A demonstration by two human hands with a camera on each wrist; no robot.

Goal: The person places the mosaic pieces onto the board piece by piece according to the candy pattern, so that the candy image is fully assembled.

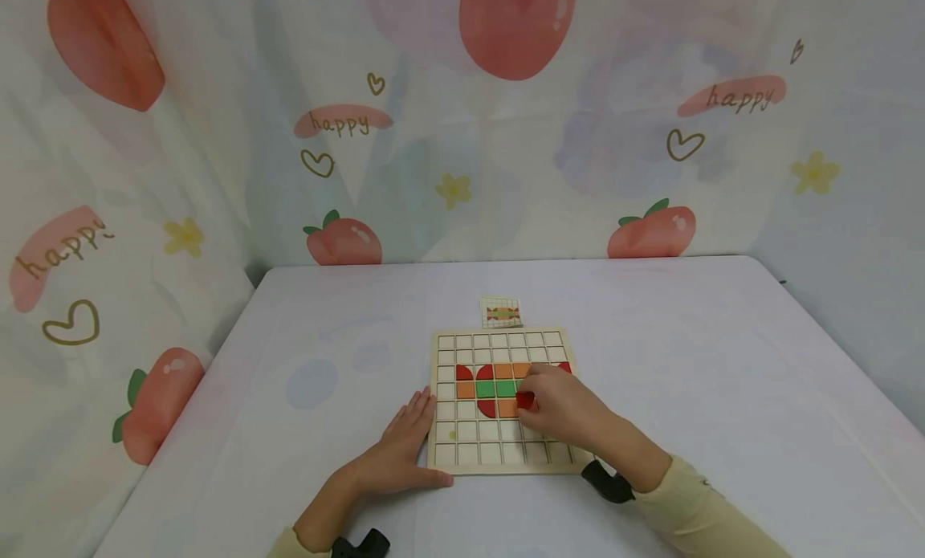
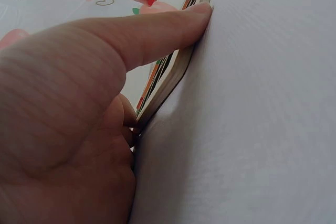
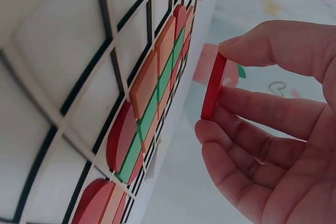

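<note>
Above the wooden grid board, my right hand pinches a red tile between thumb and fingertips. In the right wrist view the tile stands on edge, apart from the board. My left hand lies beside the board's left edge with fingers extended; its thumb touches the near corner. Set in the middle rows of the grid are green tiles, orange tiles and red rounded tiles. My right hand hides part of the pattern in the head view.
A small pattern card with a coloured design on a grid lies at the board's far edge. The board sits on a white-covered table. A printed curtain hangs behind and to the left.
</note>
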